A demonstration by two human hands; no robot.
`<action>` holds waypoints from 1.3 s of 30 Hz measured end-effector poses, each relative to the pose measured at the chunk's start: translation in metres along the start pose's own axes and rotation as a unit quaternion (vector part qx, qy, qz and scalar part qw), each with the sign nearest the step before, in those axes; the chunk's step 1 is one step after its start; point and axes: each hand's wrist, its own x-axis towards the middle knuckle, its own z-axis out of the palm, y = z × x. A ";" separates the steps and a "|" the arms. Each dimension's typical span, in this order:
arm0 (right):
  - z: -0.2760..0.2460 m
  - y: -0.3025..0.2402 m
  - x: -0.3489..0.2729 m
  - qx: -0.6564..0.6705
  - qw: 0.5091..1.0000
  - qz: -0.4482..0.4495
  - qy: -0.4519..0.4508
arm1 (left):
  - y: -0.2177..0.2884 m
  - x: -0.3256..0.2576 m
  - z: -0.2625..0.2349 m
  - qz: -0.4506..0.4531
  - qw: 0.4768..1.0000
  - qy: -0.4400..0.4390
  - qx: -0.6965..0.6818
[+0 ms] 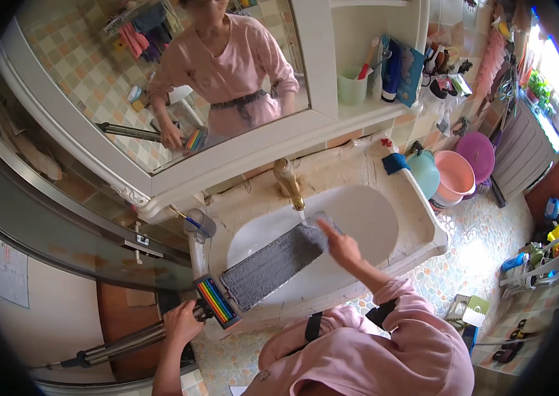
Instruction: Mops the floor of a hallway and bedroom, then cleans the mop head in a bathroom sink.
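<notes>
A flat mop lies tilted across the white sink basin [375,214], its long grey mop pad [266,269] facing up. My left hand [184,323] is wrapped round the mop's pole [128,344], close to a rainbow-striped block [217,301] at the pad's near end. At the far end, my right hand [344,251] holds a bunched, darker bit of grey fabric on the pad; its fingertips are partly hidden. Water runs from the gold faucet [287,181] beside that hand.
A clear cup with a toothbrush [200,226] stands on the counter's left. Right of the counter are green, pink and purple basins [454,173]. Above hang a framed mirror [180,72] and a shelf of toiletries [385,72]. A sliding door [62,211] borders the left side.
</notes>
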 end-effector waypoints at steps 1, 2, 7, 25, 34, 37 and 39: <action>-0.011 -0.028 -0.014 0.007 0.998 -0.027 -0.056 | 0.000 0.000 0.004 -0.002 1.000 -0.003 0.000; -0.012 -0.041 -0.023 -0.002 0.993 -0.065 -0.097 | 0.004 0.001 0.006 -0.005 1.000 -0.001 0.001; -0.013 -0.009 -0.025 -0.026 0.996 -0.084 -0.020 | 0.005 0.006 0.004 -0.012 0.999 0.003 -0.035; -0.033 0.043 0.068 -0.028 0.989 0.069 0.126 | 0.019 0.073 0.119 -0.031 0.985 -0.009 -0.171; 0.002 0.013 0.101 0.502 0.843 0.167 -0.099 | 0.041 0.144 0.170 0.046 0.967 -0.067 -0.241; 0.003 -0.008 0.109 0.656 0.720 0.176 -0.139 | 0.020 0.168 0.173 0.040 0.919 -0.139 -0.366; 0.006 -0.017 0.114 0.718 0.652 0.184 -0.158 | 0.031 0.179 0.132 0.061 0.991 0.058 -0.108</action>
